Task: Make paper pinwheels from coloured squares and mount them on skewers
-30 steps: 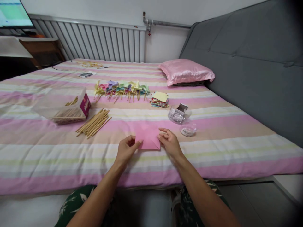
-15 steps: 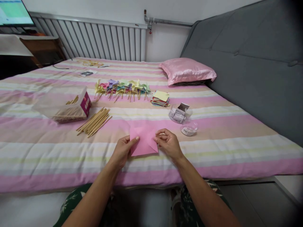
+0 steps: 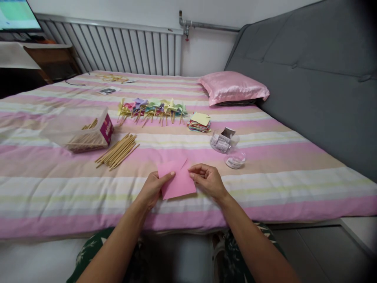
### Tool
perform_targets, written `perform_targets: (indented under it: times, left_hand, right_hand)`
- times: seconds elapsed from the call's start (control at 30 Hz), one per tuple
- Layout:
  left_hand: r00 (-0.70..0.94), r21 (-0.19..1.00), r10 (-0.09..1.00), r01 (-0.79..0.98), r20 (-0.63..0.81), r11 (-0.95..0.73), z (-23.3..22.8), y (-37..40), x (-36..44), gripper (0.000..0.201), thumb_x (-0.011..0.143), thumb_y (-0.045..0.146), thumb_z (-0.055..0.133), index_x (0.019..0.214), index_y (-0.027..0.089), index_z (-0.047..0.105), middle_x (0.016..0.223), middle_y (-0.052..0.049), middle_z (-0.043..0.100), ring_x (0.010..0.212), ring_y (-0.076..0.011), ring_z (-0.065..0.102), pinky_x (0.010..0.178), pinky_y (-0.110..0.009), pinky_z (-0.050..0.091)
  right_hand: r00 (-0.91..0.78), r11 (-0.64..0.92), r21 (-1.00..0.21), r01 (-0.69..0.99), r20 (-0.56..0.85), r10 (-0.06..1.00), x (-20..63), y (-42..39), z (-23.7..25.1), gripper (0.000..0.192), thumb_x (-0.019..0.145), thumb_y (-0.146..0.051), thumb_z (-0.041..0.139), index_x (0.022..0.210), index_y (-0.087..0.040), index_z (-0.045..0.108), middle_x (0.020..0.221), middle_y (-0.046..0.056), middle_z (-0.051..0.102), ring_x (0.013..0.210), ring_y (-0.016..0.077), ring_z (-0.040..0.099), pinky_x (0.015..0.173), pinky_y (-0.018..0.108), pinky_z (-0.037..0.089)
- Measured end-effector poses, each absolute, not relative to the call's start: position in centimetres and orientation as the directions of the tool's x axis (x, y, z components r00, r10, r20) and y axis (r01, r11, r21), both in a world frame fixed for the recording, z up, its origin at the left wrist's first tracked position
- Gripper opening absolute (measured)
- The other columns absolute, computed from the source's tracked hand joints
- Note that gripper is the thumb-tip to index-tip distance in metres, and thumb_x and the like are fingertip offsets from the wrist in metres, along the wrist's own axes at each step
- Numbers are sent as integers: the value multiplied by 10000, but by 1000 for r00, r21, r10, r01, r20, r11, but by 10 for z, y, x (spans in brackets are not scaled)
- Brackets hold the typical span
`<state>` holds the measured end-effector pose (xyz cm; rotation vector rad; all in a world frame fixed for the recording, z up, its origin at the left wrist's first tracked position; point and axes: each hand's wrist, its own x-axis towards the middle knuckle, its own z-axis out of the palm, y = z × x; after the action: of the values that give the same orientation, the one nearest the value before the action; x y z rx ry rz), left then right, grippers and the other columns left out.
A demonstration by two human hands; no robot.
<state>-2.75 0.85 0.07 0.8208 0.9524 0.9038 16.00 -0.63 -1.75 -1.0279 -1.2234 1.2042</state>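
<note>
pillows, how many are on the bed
1. The pink pillow lies at the bed's far right, against the grey headboard. None other shows.

One head-worn view looks forward and down across the bed (image 3: 265, 188).

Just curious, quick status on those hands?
Left hand and right hand both pinching the pink paper. Paper partly lifted off the striped bed. Nothing in the way.

Striped bed (image 3: 265, 184) | pink pillow (image 3: 234, 87) | pinwheel row (image 3: 151, 108) | paper stack (image 3: 199, 122) | loose sticks (image 3: 118, 151) | clear stick box (image 3: 85, 131) | two small clear containers (image 3: 224, 141) near the front edge
</note>
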Motion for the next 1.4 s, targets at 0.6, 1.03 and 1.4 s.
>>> perform_targets:
  times: [0.6, 1.03, 1.4]
  left_hand:
    - [294, 874, 894, -253, -338, 414, 5, 8, -27, 343, 619, 310, 768, 888, 109, 697, 766, -84, 721, 643, -152, 630, 591, -227, 476]
    - [332, 900, 883, -169, -332, 402, 3, 5, -26, 313, 601, 343, 770, 803, 111, 712, 699, -80, 706, 612, -170, 629, 568, -240, 467]
    - [345, 914, 874, -92, -342, 394, -1, 7, -29, 305, 610, 378, 753, 751, 112, 705, 724, -92, 706, 594, -164, 612, 535, -236, 437]
  right_hand:
    - [-149, 193, -981, -26, 195, 969, 163, -7, -16, 203, 751, -165, 569, 892, -223, 703, 872, 31, 682, 769, 140, 607, 644, 251, 457]
    - [-391, 254, -952, 172, 171, 904, 178, -10, 2, 128, 735, -169, 606, 777, -203, 723, 775, 31, 650, 695, 139, 579, 604, 248, 429]
    - [-529, 198, -972, 126, 103, 842, 180, -14, -1, 152, 754, -266, 639, 864, -227, 737, 911, 55, 680, 846, 190, 621, 775, 323, 479]
